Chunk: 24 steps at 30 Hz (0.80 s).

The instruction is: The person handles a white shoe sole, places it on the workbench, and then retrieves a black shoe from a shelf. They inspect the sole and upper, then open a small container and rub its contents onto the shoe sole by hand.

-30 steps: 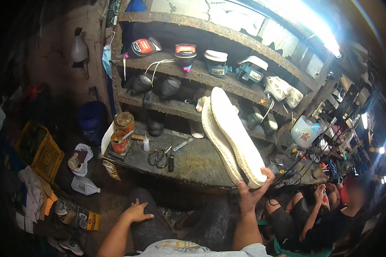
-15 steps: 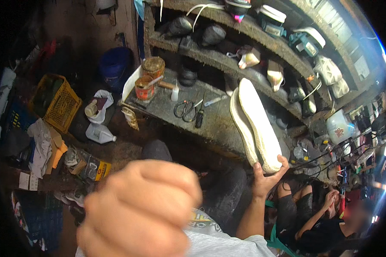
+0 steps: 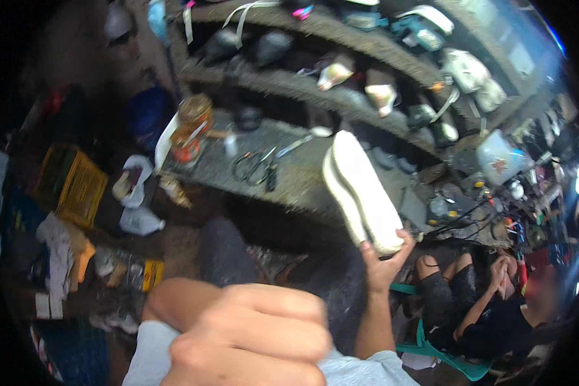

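Right of centre in the frame, the right hand (image 3: 381, 270) pinches a pair of white shoe soles (image 3: 374, 196) at their lower end, thumb on one side and fingers on the other, the soles slanting up to the left before the bench (image 3: 302, 185). At the lower centre, the left hand (image 3: 254, 334) is curled into a fist close to the camera, its palm hidden. Scissors (image 3: 243, 168) lie on the bench, left of the soles.
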Tool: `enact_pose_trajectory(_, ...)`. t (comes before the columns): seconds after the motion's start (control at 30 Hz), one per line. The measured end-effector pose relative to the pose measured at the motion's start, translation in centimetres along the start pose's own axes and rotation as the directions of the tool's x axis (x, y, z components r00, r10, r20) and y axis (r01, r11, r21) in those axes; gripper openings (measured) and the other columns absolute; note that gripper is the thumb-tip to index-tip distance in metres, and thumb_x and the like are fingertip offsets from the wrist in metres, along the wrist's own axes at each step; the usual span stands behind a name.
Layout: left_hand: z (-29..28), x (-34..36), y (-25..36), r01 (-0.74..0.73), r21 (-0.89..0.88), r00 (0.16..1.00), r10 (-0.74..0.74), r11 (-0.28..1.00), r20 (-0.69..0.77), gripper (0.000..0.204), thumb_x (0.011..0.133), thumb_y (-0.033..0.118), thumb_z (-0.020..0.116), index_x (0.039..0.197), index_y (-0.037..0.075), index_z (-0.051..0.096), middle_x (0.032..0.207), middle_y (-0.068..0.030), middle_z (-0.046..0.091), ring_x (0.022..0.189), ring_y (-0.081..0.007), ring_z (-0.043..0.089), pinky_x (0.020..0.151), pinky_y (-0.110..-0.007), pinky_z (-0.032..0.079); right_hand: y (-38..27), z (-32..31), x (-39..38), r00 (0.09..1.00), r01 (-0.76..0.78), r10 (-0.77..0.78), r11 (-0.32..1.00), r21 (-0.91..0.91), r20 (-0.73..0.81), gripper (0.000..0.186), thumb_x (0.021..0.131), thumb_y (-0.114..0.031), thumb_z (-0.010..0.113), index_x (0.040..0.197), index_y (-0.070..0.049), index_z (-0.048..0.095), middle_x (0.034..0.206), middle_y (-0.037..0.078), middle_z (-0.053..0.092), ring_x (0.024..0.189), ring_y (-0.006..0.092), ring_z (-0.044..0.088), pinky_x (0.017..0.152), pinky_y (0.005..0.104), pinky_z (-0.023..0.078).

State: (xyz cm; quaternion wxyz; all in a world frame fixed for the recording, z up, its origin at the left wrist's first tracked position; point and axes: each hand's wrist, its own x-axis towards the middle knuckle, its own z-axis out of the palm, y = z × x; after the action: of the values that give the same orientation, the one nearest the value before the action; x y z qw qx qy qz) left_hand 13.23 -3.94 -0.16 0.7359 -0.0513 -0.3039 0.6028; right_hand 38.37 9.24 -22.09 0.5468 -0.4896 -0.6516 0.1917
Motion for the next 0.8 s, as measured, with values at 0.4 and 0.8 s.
enact_pose_trajectory(0.4,2.0,4.3,-3.5,-0.820,0.188,0.558,-0.828,-0.540,0.059,0.016,0.084,0.018,0.070,0.079,0.004,0.064,0.081,-0.0094,0.058,0.073,-0.0193,0.058,0.059,-0.033,0.044,-0.1,-0.5,1.3,0.996,-0.031,0.038,0.996,0.088,-0.078,0.078,0.069,-0.014,0.090,0.130,-0.009,0.041,0.126,0.012,0.047,0.119,0.0237,0.047,0.105,0.0404,0.038)
enact_pose_trajectory(0.8,-9.2,2.7,3.0,-0.539,0.294,0.772,-0.603,-0.789,-0.202,0.045,0.099,0.032,0.064,0.132,0.003,0.058,0.103,-0.0114,0.063,0.090,-0.0288,0.065,0.075,-0.041,0.053,0.0,-3.0,2.1,0.984,0.009,0.015,0.991,0.132,-0.176,0.075,0.065,-0.011,0.081,0.128,-0.006,0.042,0.123,0.011,0.044,0.121,0.0256,0.043,0.111,0.0429,0.031)
